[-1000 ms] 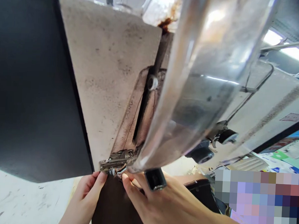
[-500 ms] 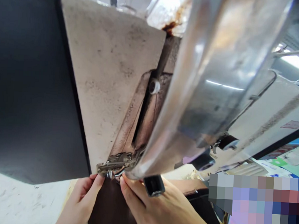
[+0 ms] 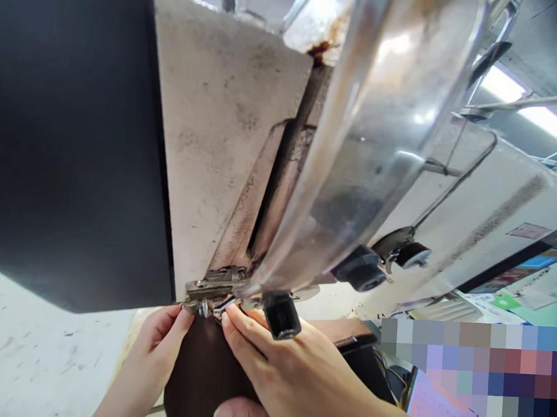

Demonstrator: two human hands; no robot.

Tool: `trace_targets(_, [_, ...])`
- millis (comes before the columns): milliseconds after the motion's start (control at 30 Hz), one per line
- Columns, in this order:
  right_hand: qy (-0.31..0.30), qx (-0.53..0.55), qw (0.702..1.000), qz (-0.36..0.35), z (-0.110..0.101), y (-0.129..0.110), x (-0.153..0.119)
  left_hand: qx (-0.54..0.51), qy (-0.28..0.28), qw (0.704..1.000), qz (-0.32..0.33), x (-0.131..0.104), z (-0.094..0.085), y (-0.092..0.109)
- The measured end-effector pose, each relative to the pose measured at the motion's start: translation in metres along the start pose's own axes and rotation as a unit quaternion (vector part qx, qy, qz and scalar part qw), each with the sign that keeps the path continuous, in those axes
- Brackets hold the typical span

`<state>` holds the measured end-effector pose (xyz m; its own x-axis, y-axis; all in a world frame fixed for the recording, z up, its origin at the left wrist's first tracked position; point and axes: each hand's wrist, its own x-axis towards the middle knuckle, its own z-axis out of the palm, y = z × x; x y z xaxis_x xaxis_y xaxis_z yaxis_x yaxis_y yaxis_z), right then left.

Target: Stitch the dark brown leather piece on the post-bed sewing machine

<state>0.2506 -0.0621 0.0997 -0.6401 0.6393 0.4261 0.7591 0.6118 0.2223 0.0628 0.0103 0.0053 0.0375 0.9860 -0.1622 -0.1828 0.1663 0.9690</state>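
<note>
1. Two hands at bottom centre of frame, both on a dark brown fabric piece (image 3: 204,372) w/ a zipper edge (image 3: 353,342) at lower right.
2. Left hand (image 3: 152,357) pinches the fabric's top-left edge, thumb & fingers closed on it, right under the presser foot (image 3: 213,292).
3. Right hand (image 3: 288,377) grips the fabric too: fingers on top by the foot, thumb tucked under at bottom.
4. Sewing machine (image 3: 226,137) fills the upper frame; black knob (image 3: 280,314) just above right hand. Pale desk (image 3: 41,358) at lower left.
5. Handling, my guess: fabric soft, light, floppy, maybe leather-like, so prob. slips little. Best held flat near the edges, close to foot, fingertips clear of needle area.
</note>
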Motion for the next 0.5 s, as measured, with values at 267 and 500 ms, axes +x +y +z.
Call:
trace_targets(267, [0.023, -0.026, 0.999, -0.008, 0.007, -0.002, 0.003, 0.123, -0.009, 0.99, 0.069, 0.0, -0.001, -0.003])
trace_targets(500, [-0.002, -0.009, 1.0, 0.013, 0.006, -0.005, 0.002, 0.16, -0.006, 0.983, 0.091, -0.001, 0.002, -0.001])
